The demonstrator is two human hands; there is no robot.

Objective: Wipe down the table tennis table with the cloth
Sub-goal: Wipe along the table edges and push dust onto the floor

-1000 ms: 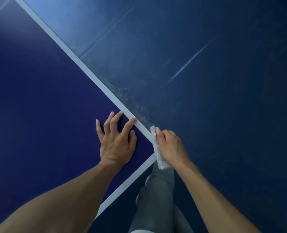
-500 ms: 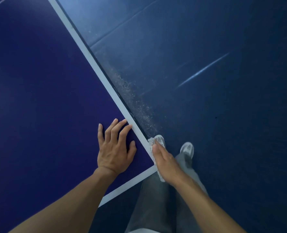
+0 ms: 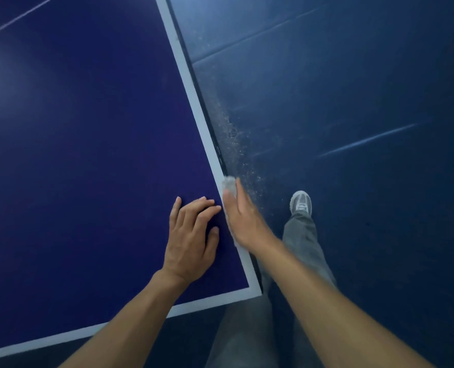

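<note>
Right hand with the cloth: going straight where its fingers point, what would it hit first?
Nothing visible: the right hand and cloth point along the white edge line, which looks free as far as shown.

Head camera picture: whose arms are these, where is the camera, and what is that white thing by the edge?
There is no machine here: a person wears a camera on the head, and it looks down at their own arms. The left hand rests flat on the blue table, near its corner. The right hand, blurred, presses a white cloth with straight fingers against the table's side edge. Right of the table is the floor, with pale specks beside the edge, and the person's shoe.
</note>
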